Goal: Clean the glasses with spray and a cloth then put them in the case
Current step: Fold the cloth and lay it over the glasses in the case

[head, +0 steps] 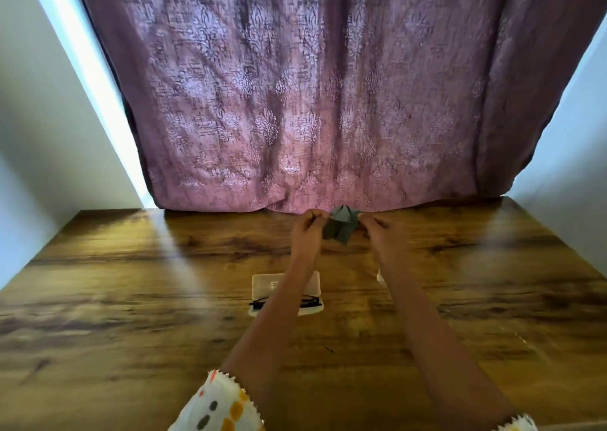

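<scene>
Between the left hand and right hand, fingers pinch the cloth.

The left forearm crosses the open case and hides the middle of the glasses resting across its near half. A small pale object peeks from behind the right forearm, too hidden to identify. The side edges of the grey cloth vanish inside the pinch of the left hand and right hand. The bottom edge cuts off both patterned sleeves. The counter is blurred at its near left.

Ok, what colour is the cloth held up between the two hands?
The cloth is grey; the head view shows it.
</scene>
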